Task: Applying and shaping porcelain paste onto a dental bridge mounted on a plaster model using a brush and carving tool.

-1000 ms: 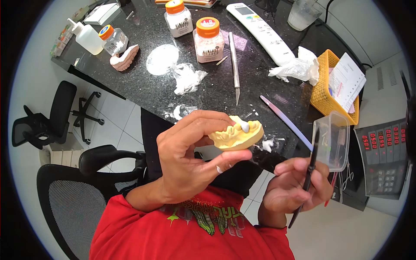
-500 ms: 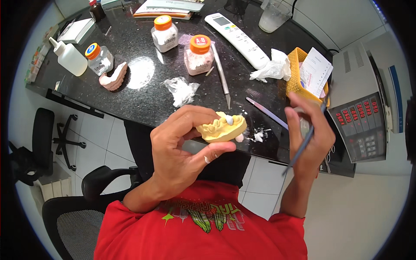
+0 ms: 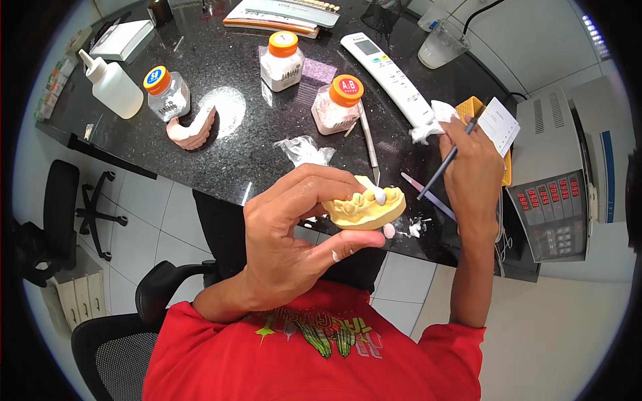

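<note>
My left hand (image 3: 287, 240) grips a yellow dental cast (image 3: 361, 214) between fingers and thumb, with a white lump (image 3: 380, 196) on one of its teeth. My right hand (image 3: 468, 167) holds a long dark, slim tool (image 3: 435, 178) and reaches to the crumpled white tissue (image 3: 443, 113) beside the yellow basket (image 3: 469, 107), its fingertips at the tissue. A craft knife (image 3: 371, 150), a lilac spatula (image 3: 441, 208) and smears of white material (image 3: 414, 228) lie on the black counter (image 3: 234, 174) around the cast.
Orange-capped jars (image 3: 281, 70), a dropper bottle (image 3: 117, 93) and a pink dental cast (image 3: 190, 134) stand on the counter, along with a white remote (image 3: 394, 80), a glass (image 3: 441, 50) and crumpled plastic (image 3: 304, 150). At right is a machine with red digital displays (image 3: 545, 220). An office chair (image 3: 60, 200) stands left.
My right hand has moved up and away from beside the cast to the tissue, carrying the dark tool. The cast in my left hand has moved only slightly.
</note>
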Demonstrator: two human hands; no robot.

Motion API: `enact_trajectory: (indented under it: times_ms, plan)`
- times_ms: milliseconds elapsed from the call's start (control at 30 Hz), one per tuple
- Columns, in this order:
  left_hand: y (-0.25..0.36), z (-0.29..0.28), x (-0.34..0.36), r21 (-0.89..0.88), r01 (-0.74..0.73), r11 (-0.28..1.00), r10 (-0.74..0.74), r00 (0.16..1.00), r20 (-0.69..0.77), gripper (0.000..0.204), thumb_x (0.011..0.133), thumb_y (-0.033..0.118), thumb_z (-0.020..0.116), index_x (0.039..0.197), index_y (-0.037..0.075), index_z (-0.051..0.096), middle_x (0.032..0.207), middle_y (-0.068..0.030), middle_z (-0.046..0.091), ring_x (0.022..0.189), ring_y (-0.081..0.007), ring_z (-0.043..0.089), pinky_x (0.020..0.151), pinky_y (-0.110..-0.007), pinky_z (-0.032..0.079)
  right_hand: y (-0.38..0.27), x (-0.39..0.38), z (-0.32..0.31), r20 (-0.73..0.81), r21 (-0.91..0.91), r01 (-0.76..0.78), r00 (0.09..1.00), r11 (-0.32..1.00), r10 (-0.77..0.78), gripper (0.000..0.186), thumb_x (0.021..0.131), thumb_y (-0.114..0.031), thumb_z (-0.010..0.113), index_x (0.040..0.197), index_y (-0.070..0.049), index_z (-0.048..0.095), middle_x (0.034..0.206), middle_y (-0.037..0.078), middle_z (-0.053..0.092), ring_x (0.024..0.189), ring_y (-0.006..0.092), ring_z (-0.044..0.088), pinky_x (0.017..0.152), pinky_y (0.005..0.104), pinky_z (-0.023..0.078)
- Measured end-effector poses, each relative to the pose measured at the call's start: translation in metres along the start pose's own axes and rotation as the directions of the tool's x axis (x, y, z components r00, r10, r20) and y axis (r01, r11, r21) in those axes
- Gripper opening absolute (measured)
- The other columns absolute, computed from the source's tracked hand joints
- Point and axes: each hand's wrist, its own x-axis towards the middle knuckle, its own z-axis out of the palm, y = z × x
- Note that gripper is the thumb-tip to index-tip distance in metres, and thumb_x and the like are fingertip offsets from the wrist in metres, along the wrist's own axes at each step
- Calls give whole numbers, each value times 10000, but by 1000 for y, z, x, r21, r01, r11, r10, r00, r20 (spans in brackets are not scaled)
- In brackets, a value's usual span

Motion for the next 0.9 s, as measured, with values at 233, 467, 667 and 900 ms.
enact_trajectory:
  times_ms: [233, 467, 667, 900]
  plan:
    - [2, 0, 3, 149, -72, 986, 71, 997, 10, 428, 634, 252, 849, 874, -22, 626, 912, -123, 629, 786, -111, 596, 643, -209, 471, -38, -13, -48, 32, 626, -340, 911, 702, 412, 114, 827, -57, 644, 906, 24, 663, 655, 74, 630, 580, 96, 583, 559, 222, 436]
    - [9, 7, 3, 290, -143, 946, 148, 989, 5, 427, 626, 281, 850, 825, -28, 631, 843, -139, 650, 740, -144, 618, 627, -228, 475, -61, -38, -55, -122, 797, -45, 965, 603, 233, 251, 764, 40, 640, 1014, 57, 656, 936, 180, 687, 828, 226, 689, 731, 290, 526]
    - [10, 11, 3, 323, -232, 917, 247, 969, -5, 372, 595, 183, 852, 843, -4, 646, 846, -108, 649, 706, -197, 662, 593, -271, 533, -69, -48, -58, -222, 763, 99, 968, 639, 115, 300, 727, 4, 688, 1019, 62, 651, 981, 218, 667, 895, 318, 675, 798, 359, 542]
    - [9, 14, -1, 415, -315, 853, 347, 938, -1, 357, 601, 179, 847, 839, 2, 647, 842, -101, 646, 690, -195, 660, 577, -269, 535, -70, -58, -47, -305, 720, 149, 945, 678, 117, 277, 736, -9, 704, 997, 65, 649, 997, 240, 658, 894, 323, 675, 793, 349, 541]
